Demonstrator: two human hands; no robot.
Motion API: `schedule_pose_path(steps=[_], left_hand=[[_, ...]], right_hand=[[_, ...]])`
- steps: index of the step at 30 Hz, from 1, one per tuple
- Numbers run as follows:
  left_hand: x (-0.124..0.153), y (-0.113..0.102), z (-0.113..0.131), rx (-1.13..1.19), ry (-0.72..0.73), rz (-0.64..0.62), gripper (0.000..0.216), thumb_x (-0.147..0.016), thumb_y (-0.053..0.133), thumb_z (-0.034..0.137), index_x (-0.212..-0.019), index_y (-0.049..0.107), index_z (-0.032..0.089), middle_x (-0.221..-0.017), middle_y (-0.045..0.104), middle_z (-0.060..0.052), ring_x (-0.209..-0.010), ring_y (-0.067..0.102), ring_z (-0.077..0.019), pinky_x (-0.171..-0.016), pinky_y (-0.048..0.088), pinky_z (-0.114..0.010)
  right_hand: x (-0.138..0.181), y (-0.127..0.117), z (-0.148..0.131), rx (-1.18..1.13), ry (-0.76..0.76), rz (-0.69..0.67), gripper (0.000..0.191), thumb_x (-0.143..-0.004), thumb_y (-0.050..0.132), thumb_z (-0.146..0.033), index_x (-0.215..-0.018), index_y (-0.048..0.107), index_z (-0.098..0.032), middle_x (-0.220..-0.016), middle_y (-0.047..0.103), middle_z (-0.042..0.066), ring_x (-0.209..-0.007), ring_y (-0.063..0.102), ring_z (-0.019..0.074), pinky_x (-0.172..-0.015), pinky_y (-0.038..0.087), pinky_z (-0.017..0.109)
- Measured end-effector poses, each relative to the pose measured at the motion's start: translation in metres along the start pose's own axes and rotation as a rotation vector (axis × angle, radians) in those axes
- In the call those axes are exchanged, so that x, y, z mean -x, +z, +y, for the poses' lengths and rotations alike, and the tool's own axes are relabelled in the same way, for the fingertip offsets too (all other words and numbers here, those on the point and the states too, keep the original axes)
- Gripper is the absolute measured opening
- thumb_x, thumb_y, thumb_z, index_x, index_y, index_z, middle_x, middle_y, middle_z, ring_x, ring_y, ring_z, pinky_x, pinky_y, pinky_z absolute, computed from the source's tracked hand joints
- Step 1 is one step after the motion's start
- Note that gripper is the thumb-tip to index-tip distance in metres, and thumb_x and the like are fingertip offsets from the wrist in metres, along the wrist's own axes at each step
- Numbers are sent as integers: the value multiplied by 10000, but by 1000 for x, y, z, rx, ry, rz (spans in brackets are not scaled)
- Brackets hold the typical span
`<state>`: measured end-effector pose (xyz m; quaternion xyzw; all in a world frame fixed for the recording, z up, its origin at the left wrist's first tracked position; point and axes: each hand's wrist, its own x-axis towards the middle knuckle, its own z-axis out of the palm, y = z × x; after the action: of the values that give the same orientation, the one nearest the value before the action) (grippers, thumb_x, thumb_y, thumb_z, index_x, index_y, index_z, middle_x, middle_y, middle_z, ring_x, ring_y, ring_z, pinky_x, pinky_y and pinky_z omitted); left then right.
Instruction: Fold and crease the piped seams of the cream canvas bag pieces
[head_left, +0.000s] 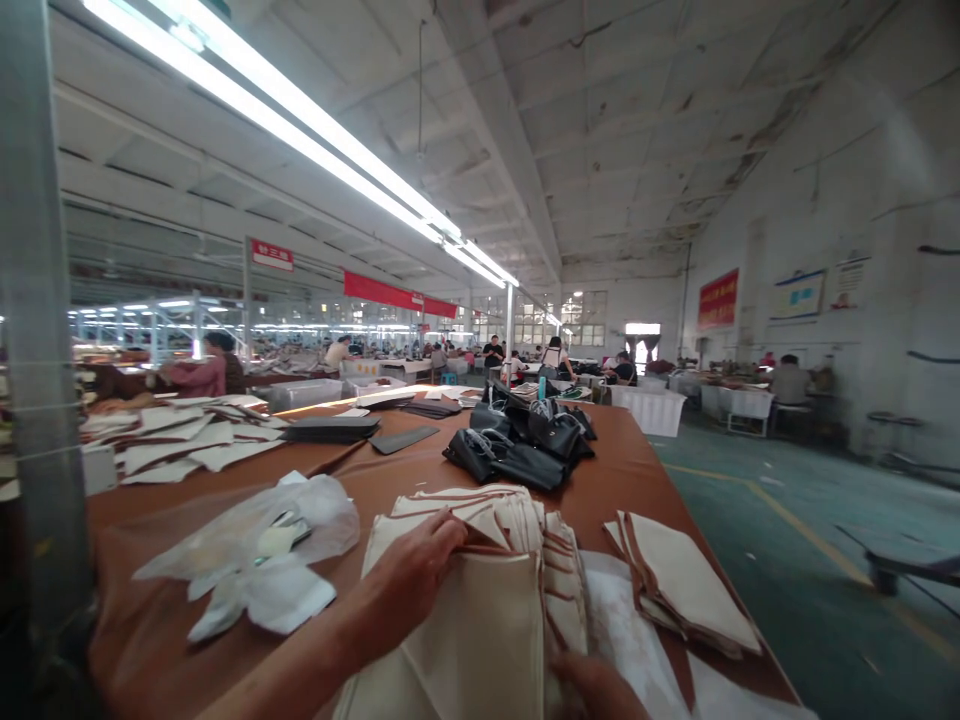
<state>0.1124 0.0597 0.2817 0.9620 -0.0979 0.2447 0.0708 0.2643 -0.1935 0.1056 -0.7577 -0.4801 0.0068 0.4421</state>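
Observation:
A stack of cream fabric pieces with brown edges point(480, 620) lies in front of me, its far end folded in layers. My left hand point(431, 555) is closed on the upper edge of the top piece, fingers curled over the brown-lined fold. Low at the stack's right side, my right hand point(596, 685) touches the layers; it is blurred and partly cut off, so its grip does not show. To the right, a smaller pile of cream pieces with brown edges point(686, 580) rests partly on white sheeting point(626, 620).
Brown sheeting point(405, 470) covers the table. Black bags point(525, 440) sit beyond the stack, and crumpled clear plastic point(330, 515) lies left. Dark flat pieces point(330, 429) and pale panels point(187, 435) are farther back. A metal post point(37, 300) stands at left; people work in the distance.

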Motion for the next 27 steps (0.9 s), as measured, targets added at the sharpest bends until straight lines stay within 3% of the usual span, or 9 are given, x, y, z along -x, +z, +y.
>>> schedule_pose_path(steps=[3, 6, 8, 10, 12, 14, 17, 23, 27], left_hand=[[26, -35, 21, 415, -168, -138, 162, -966, 499, 331, -869, 509, 201, -907, 577, 17, -818, 509, -131, -699, 383, -214], [51, -43, 44, 703, -174, -275, 301, -900, 560, 496, -899, 603, 199, -891, 567, 4, -834, 498, -157, -732, 371, -236], [67, -38, 54, 846, -167, -289, 410, -888, 545, 569, -840, 640, 173, -809, 531, -2, -807, 495, -158, -763, 363, -250], [82, -31, 59, 991, -234, -253, 461, -879, 558, 587, -773, 644, 147, -779, 486, -4, -772, 479, -145, -726, 358, -244], [95, -27, 60, 1116, -298, -228, 438, -868, 599, 562, -787, 659, 136, -826, 468, -9, -763, 461, -132, -672, 350, -229], [105, -27, 58, 1159, -314, -234, 395, -873, 618, 526, -835, 679, 138, -860, 469, -12, -771, 455, -128, -659, 352, -219], [114, -31, 51, 1082, -307, -283, 380, -894, 596, 518, -879, 702, 154, -879, 494, -14, -786, 477, -132, -709, 377, -220], [123, -29, 35, 717, -196, -414, 277, -939, 550, 366, -759, 648, 180, -778, 526, 7, -748, 487, -139, -723, 346, -229], [126, -28, 43, 730, -297, -475, 73, -874, 583, 207, -898, 651, 208, -862, 606, 23, -796, 519, -147, -706, 346, -213]], right_hand=[[-16, -15, -47, -191, -5, 56, 508, -854, 539, -505, -1295, 580, -255, -1304, 616, 136, -1218, 562, 329, -1052, 447, 458], [-22, -15, -107, -590, -60, -64, 617, -840, 606, -498, -1400, 471, -277, -1433, 512, 115, -1291, 511, 304, -1087, 407, 448], [-17, -3, -139, -760, -91, -220, 642, -757, 700, -541, -1316, 560, -257, -1325, 596, 109, -1253, 533, 305, -1080, 398, 432], [-5, 15, -159, -947, 1, -313, 570, -686, 775, -519, -1158, 645, -230, -1108, 678, 86, -1057, 618, 268, -935, 482, 377], [9, 33, -168, -1178, 149, -338, 461, -670, 806, -444, -1031, 640, -211, -901, 668, 39, -797, 611, 181, -725, 484, 282], [21, 46, -171, -1330, 238, -352, 401, -692, 805, -402, -962, 590, -197, -810, 613, 6, -676, 531, 118, -632, 410, 227], [30, 52, -173, -1194, 259, -364, 342, -786, 747, -431, -878, 542, -172, -761, 528, -13, -651, 434, 85, -601, 332, 205], [27, 34, -177, -440, 151, -229, 285, -882, 629, -424, -791, 584, -158, -704, 521, -19, -670, 428, 111, -609, 347, 237], [29, 33, -180, -327, 90, -264, 211, -907, 596, -342, -782, 585, -173, -713, 550, -23, -670, 467, 113, -606, 366, 233]])
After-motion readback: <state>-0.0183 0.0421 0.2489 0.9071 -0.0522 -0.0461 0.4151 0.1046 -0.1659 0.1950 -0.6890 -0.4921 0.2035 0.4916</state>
